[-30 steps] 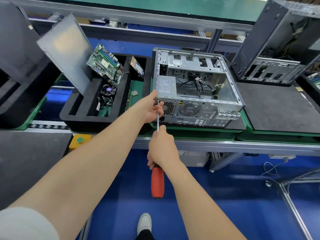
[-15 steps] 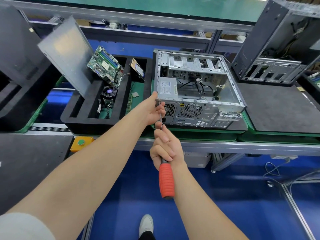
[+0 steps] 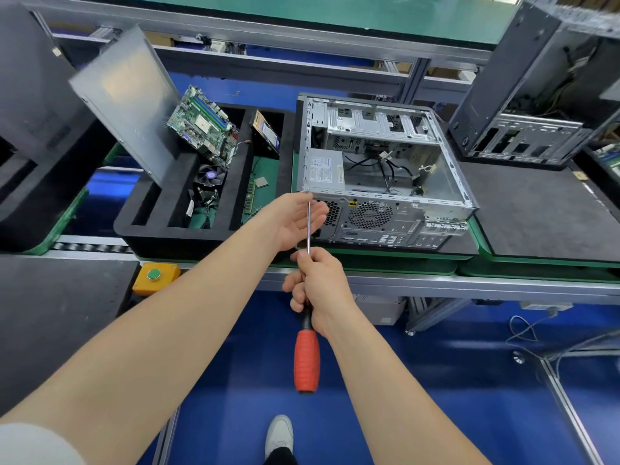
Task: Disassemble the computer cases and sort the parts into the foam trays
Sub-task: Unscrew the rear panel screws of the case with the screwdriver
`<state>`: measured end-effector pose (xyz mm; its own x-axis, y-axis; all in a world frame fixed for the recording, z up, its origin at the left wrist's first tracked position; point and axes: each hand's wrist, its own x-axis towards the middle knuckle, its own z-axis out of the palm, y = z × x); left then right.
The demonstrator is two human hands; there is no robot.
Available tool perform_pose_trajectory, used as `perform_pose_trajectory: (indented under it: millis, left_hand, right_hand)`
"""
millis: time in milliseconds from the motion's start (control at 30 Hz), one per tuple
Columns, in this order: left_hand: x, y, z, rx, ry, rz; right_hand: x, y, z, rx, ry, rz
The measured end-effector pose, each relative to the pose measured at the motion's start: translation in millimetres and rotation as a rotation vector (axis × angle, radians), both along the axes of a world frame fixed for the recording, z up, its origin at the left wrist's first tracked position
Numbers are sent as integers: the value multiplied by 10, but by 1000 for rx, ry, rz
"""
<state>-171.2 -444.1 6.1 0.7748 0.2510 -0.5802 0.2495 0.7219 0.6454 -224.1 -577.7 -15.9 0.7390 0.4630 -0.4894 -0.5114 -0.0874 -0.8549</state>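
Fingers of right hand around screwdriver, left hand relaxed behind shaft

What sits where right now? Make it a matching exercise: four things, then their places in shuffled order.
Things:
1 screwdriver
2 motherboard
3 power supply
4 green button

Places:
A on the yellow box
B inside the open case
C gripped by the right hand
D leaning in the foam tray

Pairs: 1-C, 2-D, 3-B, 4-A.
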Motion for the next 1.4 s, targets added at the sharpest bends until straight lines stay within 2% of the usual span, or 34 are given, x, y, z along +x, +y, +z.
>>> perform_pose_trajectory:
  millis: [533, 800, 1133, 1267, 1400]
  left_hand:
    - [55, -230, -138, 195, 30, 223]
    - [119, -298, -135, 197, 53, 289]
    - [139, -422, -29, 97, 66, 233]
    - [111, -432, -77, 72, 72, 325]
    - [-17, -298, -244, 151, 155, 452]
  right_hand:
    - [19, -63, -189, -49, -63, 35]
    - [30, -52, -271, -71, -100, 48]
    - [9, -126, -335, -71, -151, 56]
    - [43, -197, -329, -93, -175, 102]
    - [105, -185, -321, -167, -275, 236]
